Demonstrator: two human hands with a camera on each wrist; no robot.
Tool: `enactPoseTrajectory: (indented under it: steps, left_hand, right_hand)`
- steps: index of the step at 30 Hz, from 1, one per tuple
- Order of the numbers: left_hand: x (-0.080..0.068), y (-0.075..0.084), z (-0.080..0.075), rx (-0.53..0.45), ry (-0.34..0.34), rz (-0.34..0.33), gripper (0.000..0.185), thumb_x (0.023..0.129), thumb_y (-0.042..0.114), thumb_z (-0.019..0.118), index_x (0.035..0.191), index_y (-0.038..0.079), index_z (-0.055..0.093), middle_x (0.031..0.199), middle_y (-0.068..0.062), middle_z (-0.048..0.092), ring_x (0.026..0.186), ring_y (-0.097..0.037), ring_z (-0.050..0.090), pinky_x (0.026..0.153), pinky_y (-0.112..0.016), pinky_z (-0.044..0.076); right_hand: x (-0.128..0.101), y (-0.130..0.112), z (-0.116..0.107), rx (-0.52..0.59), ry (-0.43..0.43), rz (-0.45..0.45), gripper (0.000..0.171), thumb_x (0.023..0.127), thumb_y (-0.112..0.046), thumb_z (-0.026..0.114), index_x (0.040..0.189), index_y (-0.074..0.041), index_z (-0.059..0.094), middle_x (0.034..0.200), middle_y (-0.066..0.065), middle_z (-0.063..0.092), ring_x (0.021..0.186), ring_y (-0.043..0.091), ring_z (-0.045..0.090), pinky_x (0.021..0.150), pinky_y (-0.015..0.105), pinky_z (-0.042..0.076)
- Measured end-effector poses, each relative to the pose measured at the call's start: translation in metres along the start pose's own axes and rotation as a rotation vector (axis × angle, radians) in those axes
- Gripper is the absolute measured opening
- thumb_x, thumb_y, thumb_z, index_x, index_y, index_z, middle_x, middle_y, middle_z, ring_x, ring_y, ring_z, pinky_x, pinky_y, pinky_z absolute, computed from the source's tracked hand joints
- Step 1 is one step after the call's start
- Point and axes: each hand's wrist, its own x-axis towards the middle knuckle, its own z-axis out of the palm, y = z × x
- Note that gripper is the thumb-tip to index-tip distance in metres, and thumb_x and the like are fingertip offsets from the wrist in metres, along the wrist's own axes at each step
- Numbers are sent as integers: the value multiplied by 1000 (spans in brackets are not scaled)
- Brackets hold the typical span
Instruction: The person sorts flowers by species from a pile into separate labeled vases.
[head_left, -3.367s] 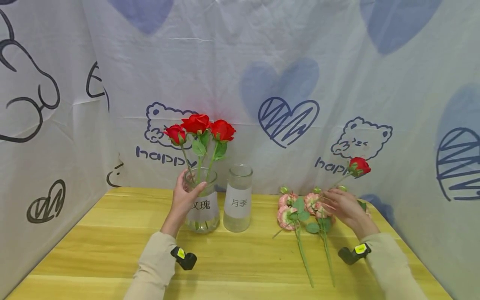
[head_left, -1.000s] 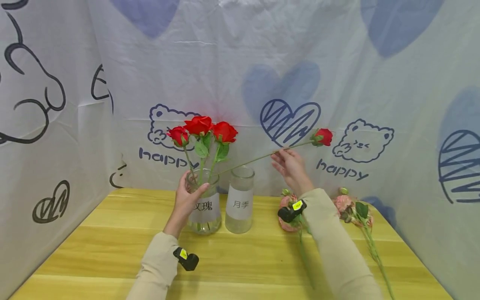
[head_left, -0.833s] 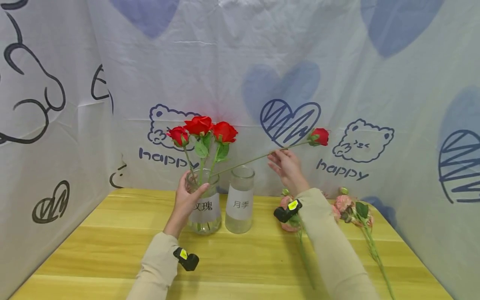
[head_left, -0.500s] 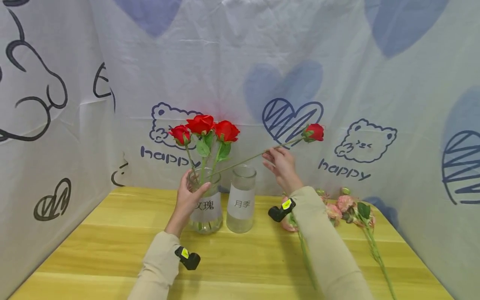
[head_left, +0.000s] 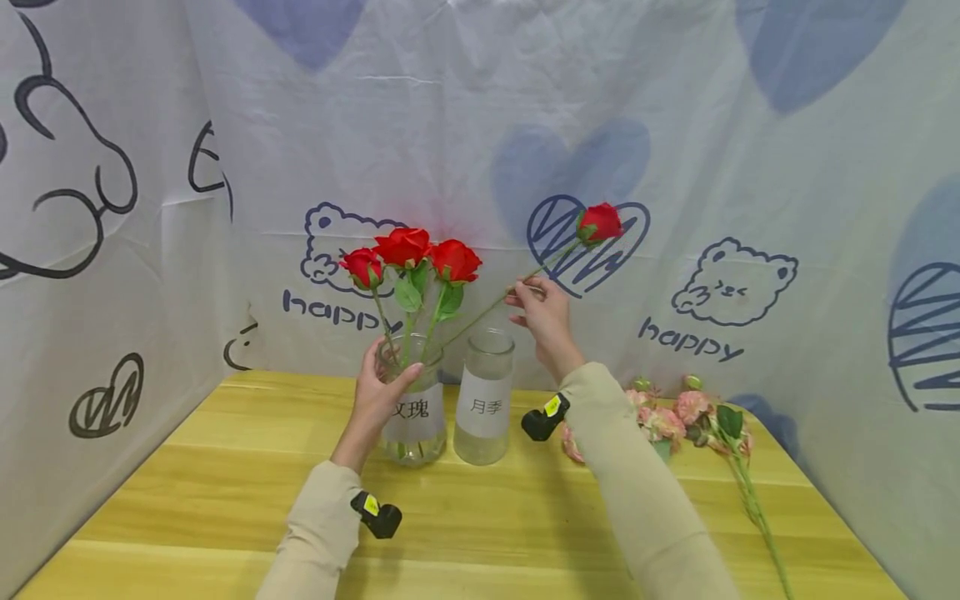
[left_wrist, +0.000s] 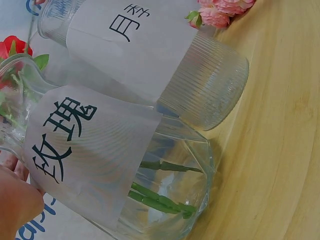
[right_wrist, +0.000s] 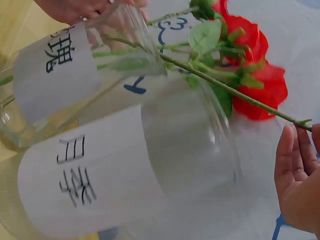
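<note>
Head view: the right hand [head_left: 542, 317] is raised above the table [head_left: 225, 483] and pinches the stem of a single red rose [head_left: 598, 223] between thumb and fingertips, roughly at the stem's middle. The stem's long axis runs on a slant, bloom high and to the right of the hand, cut end low and to the left, where it reaches the mouth of the labelled glass vase [head_left: 411, 408]; whether the tip is inside the rim cannot be told here. The left hand [head_left: 378, 392] grips that vase at its neck, fingers curled round the glass, forearm low over the table. Three red roses [head_left: 405, 250] already stand in it. A second, cylindrical glass jar [head_left: 483, 400] stands just beside it on the right, under the slanted stem. Pink flowers [head_left: 675, 412] lie on the table well to the right. Left wrist view: the vase [left_wrist: 115, 170] and jar [left_wrist: 150, 55] touch or nearly so; green stem ends sit in water at the vase's base; only a fingertip of the left hand [left_wrist: 15, 205] shows. Right wrist view: the stem [right_wrist: 235, 92] crosses above the jar [right_wrist: 125, 170] and enters the vase mouth [right_wrist: 125, 30]; the right hand's fingers [right_wrist: 295, 175] close on the stem at the frame edge.
</note>
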Motion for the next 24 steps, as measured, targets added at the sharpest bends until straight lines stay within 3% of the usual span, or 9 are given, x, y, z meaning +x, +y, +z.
enactPoseTrajectory:
  steps: [8, 12, 16, 24]
  left_hand:
    - [0, 0, 1, -6, -7, -4, 88, 87, 25, 70, 154, 9, 16, 150, -20, 33, 138, -37, 30, 113, -47, 26]
    - [0, 1, 1, -11, -4, -6, 88, 87, 26, 71, 154, 10, 15, 150, -20, 34, 137, -36, 30, 113, -47, 26]
    - [-1, 3, 0, -26, -2, 4, 87, 88, 25, 71, 154, 10, 16, 150, -18, 34, 138, -34, 30, 114, -45, 25]
    - [-1, 2, 1, -27, -12, 6, 86, 89, 26, 70, 154, 11, 16, 150, -17, 35, 137, -34, 31, 113, -45, 27]
  right_hand:
    - [-7, -5, 28, -134, -87, -174, 18, 98, -6, 56, 109, 8, 60, 99, 24, 67, 70, 9, 61, 52, 18, 52]
    - [-12, -4, 41, -204, -169, -260, 21, 97, -9, 58, 107, 9, 62, 96, 25, 67, 77, 26, 64, 53, 23, 53]
    - [-18, -3, 52, -254, -226, -290, 23, 97, -12, 60, 106, 8, 65, 93, 24, 67, 85, 40, 63, 55, 27, 54]
    - [-25, -5, 70, -315, -245, -260, 22, 94, -14, 65, 104, 5, 68, 86, 14, 68, 81, 37, 63, 57, 25, 55]
